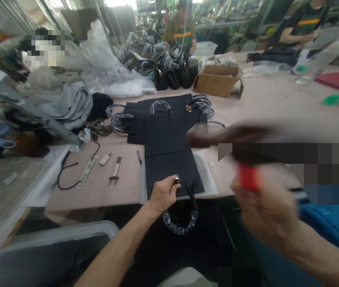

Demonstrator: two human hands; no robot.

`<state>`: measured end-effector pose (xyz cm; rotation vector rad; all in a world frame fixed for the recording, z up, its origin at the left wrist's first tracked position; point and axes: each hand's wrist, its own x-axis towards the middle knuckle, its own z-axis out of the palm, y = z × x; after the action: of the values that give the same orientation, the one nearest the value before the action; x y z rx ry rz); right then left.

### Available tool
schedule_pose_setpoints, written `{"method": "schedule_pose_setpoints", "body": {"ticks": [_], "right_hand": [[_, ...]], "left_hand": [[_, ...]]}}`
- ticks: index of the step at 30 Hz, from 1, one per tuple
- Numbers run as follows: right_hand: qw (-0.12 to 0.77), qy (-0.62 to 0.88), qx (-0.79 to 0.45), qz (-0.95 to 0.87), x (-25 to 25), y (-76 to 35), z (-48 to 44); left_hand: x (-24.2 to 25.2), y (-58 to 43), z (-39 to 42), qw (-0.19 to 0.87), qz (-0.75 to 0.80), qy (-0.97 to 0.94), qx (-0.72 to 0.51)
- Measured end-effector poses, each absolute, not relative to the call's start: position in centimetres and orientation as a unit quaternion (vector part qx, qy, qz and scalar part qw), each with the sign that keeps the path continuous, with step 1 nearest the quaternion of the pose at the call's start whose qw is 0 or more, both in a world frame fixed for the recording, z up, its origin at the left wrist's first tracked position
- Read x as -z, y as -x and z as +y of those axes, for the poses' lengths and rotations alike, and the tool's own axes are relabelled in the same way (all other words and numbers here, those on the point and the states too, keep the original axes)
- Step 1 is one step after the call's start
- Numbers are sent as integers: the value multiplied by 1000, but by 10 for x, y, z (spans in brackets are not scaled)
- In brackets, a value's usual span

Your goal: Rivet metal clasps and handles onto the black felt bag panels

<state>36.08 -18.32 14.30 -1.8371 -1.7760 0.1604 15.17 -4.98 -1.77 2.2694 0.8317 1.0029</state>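
Observation:
In my left hand (pixel 163 193) is a short metal punch (pixel 177 178), pinched upright against a black bag panel (pixel 172 169) at the table's front edge. The panel's handle (pixel 180 229), wrapped in clear plastic, hangs over that edge. My right hand (pixel 266 207) is raised to the right, closed round a hammer (pixel 232 137). Motion smears the hammer's dark head, and red shows on its handle. Beyond the first panel lie several more black bag panels (pixel 165 133) with plastic-wrapped handles. A pale sheet or slab (pixel 208 177) lies beneath the front panel.
To the left lie a caliper-like metal tool (pixel 116 169), a pen (pixel 139 157), a ruler (pixel 87 172) and a black cord. Farther back are a cardboard box (pixel 217 79), black bags (pixel 169 73) and plastic wrap. A grey bin (pixel 55 239) stands below left. Other people work behind the table.

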Motion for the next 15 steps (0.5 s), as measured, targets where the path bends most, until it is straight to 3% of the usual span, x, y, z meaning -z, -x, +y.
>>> {"method": "schedule_pose_setpoints", "body": {"ticks": [4,11,15], "right_hand": [[171,698,-156,-678,-127,-368,-184],[262,781,-357,-439,-90,-420,-163],[192,855,-256,-407,-36,-451,-144]], "left_hand": [[18,-151,-50,261,309,-839,-363],[18,-149,-48,286,302,-834,-362],[16,-148,-48,292,303,-834,-357]]}}
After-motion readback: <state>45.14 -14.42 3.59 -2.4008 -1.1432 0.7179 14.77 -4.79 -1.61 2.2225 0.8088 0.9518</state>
